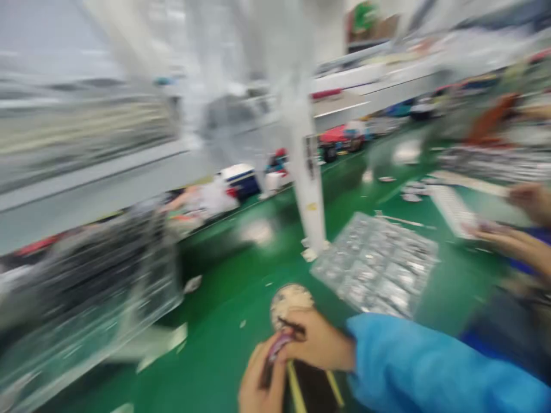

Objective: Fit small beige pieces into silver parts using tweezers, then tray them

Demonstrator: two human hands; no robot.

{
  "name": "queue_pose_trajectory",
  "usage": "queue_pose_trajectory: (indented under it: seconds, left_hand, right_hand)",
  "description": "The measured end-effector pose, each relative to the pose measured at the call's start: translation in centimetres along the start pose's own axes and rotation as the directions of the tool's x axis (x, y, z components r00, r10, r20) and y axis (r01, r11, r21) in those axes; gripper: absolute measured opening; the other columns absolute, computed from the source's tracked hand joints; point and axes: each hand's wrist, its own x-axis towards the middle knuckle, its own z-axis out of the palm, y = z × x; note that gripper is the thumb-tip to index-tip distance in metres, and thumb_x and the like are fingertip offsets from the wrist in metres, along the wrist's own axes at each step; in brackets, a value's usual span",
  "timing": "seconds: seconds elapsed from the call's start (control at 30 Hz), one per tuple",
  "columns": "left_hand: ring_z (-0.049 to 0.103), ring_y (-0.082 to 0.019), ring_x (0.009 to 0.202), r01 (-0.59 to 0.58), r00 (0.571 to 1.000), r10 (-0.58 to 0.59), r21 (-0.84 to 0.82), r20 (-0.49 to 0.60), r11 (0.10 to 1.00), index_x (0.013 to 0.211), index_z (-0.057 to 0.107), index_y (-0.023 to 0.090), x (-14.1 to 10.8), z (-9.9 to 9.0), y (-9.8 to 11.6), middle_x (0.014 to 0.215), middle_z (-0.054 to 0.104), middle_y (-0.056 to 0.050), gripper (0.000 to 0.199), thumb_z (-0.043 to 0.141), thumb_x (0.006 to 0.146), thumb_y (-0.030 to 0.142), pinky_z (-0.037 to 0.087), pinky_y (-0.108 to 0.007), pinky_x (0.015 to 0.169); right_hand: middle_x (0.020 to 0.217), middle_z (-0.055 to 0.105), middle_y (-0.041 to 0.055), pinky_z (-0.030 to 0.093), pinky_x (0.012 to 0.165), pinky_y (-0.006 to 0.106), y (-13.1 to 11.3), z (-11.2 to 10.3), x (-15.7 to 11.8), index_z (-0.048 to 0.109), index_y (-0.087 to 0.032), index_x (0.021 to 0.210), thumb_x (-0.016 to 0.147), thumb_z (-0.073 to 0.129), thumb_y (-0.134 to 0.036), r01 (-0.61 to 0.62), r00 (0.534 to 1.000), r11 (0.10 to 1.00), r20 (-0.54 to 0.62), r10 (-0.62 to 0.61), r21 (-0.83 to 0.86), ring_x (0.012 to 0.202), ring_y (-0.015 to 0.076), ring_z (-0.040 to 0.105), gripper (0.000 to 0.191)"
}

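Low in the head view, my left hand (262, 380) and my right hand (316, 341) meet with fingertips together. Both are closed on a small dark piece with a purple part (280, 344); motion blur hides its exact kind. My right arm wears a blue sleeve (430, 361). Just beyond my right hand, a round beige disc (291, 295) lies on the green tabletop (210, 344), partly covered by the hand. Beneath my wrists is a dark strip with yellow edges (316, 387). A clear tray with many compartments (374, 261) sits to the right.
A white post (307, 195) rises from the tabletop ahead. Stacked clear plastic trays (107, 298) stand at left. Another person's hands (512, 238) hold a white panel (451, 209) at right. A shelf edge (94, 175) with blurred items runs along the back.
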Motion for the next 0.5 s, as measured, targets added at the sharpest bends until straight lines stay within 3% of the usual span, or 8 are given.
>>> queue_pose_trajectory:
  seconds: [0.1,0.27,0.4,0.5]
  left_hand:
    - [0.068,-0.024,0.09,0.048,0.995,-0.053,0.052,0.083,0.997,0.106,0.076,0.023,-0.1,-1.2,0.3,0.096,0.074,-0.008,0.023,0.063,0.09,0.032,0.056,-0.034,0.082]
    - [0.066,-0.021,0.083,0.095,0.995,-0.096,0.048,0.006,0.994,0.1,0.078,0.023,-0.3,-0.8,1.4,0.087,0.072,-0.007,0.019,0.062,0.089,0.024,0.052,-0.03,0.077]
    - [0.067,-0.024,0.088,0.084,0.994,-0.08,0.042,-0.08,0.996,0.097,0.078,0.021,-0.8,-0.2,0.6,0.09,0.073,-0.009,0.018,0.064,0.087,0.027,0.054,-0.034,0.081]
    - [0.068,-0.025,0.09,0.091,0.995,-0.092,-0.019,-0.045,0.996,0.098,0.077,0.018,-0.2,-0.4,0.1,0.094,0.074,-0.011,0.02,0.064,0.087,0.028,0.055,-0.035,0.083]
  right_hand:
    - [0.073,0.054,-0.0031,0.045,0.065,0.022,0.4,-0.1,-0.1,0.056,-0.018,0.075,0.077,0.071,-0.021,-0.008,0.998,0.99,-0.07,-0.002,-0.141,0.069,0.0134,0.051,0.015]
    - [0.067,0.056,-0.0006,0.045,0.059,0.025,1.3,0.0,-0.2,0.055,-0.02,0.071,0.083,0.065,-0.04,0.056,0.997,0.969,-0.033,-0.066,-0.239,0.063,0.016,0.052,0.025]
    - [0.066,0.059,0.0003,0.046,0.059,0.026,1.7,0.5,-0.3,0.056,-0.019,0.07,0.082,0.064,-0.041,0.052,0.996,0.97,-0.059,-0.068,-0.236,0.064,0.0165,0.054,0.026]
    - [0.062,0.055,-0.0019,0.043,0.054,0.024,1.3,0.5,0.2,0.057,-0.018,0.068,0.08,0.067,-0.039,0.019,0.994,0.972,-0.099,-0.043,-0.235,0.059,0.0144,0.051,0.026]
